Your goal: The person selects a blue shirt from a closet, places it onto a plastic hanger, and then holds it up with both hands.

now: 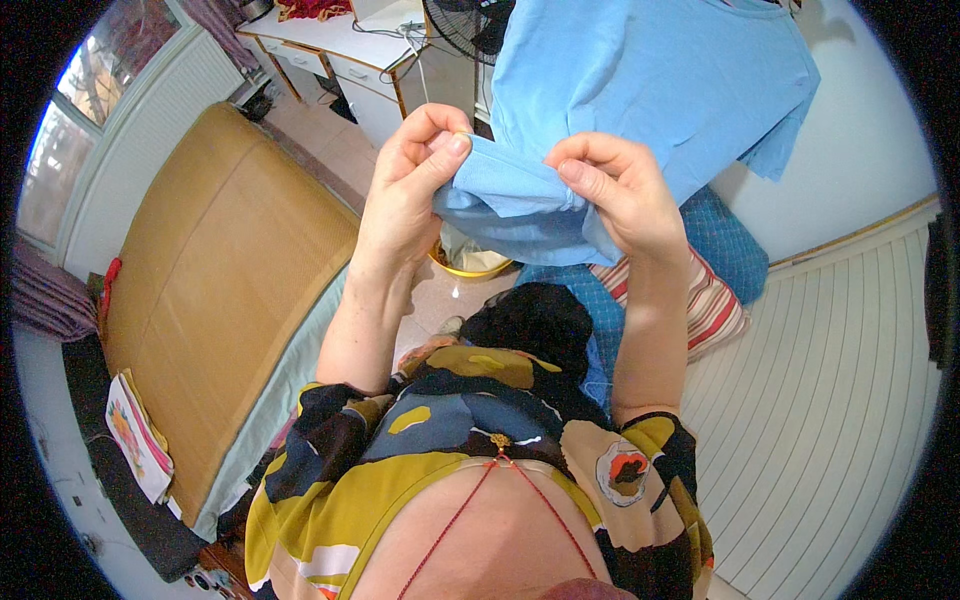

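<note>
A light blue short-sleeved shirt (650, 85) spreads across the upper middle of the head view, its neckline toward the top right and one sleeve hanging at the right. My left hand (410, 180) pinches a folded edge of the shirt between thumb and fingers. A short way to the right, my right hand (630, 195) grips the same edge in a similar pinch. The cloth is stretched between both hands, with loose folds drooping below. What holds up the far part of the shirt cannot be made out.
To the left stands a bed with a tan woven mat (225, 290). A white desk (365, 75) and a black fan (465, 25) are at the back. Below the shirt sit a yellow-rimmed basin (470, 270), blue cushions (725, 245) and a striped pillow (715, 305). Ribbed white panelling (820, 400) lies right.
</note>
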A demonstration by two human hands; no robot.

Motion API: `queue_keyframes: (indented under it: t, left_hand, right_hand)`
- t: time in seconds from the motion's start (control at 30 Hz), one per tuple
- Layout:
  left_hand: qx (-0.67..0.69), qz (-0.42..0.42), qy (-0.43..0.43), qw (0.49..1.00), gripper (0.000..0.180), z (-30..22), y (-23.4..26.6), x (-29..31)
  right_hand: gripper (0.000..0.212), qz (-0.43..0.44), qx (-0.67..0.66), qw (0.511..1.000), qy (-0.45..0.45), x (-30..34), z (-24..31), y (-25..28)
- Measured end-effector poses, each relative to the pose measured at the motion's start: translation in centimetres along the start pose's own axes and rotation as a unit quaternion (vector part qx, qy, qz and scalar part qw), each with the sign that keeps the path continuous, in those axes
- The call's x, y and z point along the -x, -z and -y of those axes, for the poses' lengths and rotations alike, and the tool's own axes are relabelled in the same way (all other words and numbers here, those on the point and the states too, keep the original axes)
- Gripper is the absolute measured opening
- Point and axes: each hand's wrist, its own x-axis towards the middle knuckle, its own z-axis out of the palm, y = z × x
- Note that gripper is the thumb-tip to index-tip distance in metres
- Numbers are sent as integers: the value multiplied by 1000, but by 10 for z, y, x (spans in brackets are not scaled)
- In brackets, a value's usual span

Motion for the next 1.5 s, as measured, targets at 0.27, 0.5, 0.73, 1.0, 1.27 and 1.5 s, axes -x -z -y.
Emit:
queue_keyframes:
  t: [0.27,0.5,0.73,1.0,1.27,1.5]
  left_hand:
    - [-11,6,-6,1000,11,1,6,2]
    - [5,12,-12,1000,12,2,7,1]
    - [9,0,-11,1000,11,4,8,0]
    - [-20,-34,-33,999,12,4,8,1]
    - [-13,-19,-49,999,11,2,8,3]
    - [-37,11,-20,999,16,0,-2,4]
  right_hand:
    - [16,-2,17,1000,0,2,13,0]
    - [16,-15,10,1000,6,1,14,-1]
    - [22,-3,-24,1000,14,1,18,0]
    - [28,-20,-50,998,23,3,14,6]
    - [30,-32,-57,997,34,4,12,9]
    - [30,-14,-58,998,19,1,12,5]
